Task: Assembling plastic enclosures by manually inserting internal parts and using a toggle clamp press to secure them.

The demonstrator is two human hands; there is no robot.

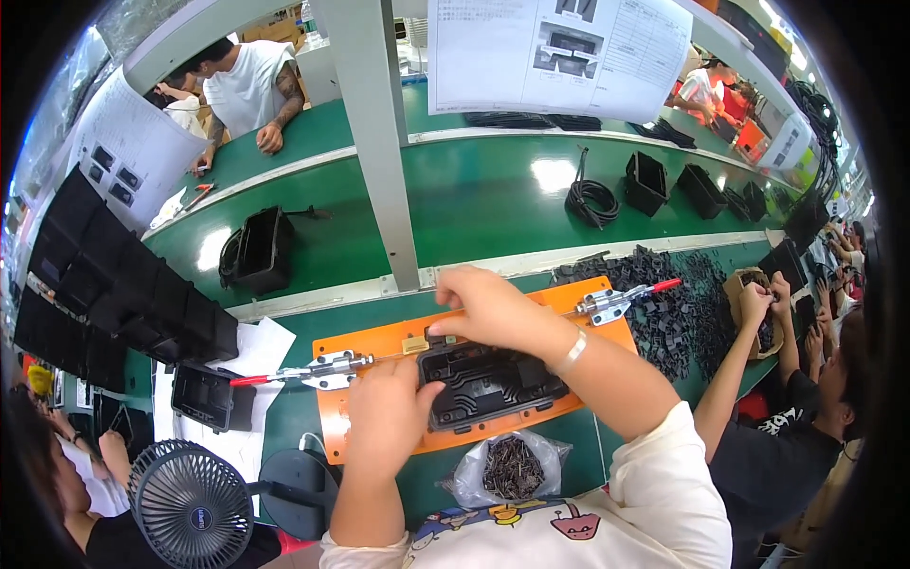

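your left hand (389, 403) presses down on the black plastic housing (488, 381), which sits in the orange fixture plate (379, 339) on the green worktop (474, 199). your right hand (488, 305) pinches at the housing's far edge, perhaps on a small part. a conveyor runs beyond, with co-workers seated alongside.

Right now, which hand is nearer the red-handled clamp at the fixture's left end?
Left. The left hand sits just right of the red-handled clamp; the right hand is farther right, above the black housing.
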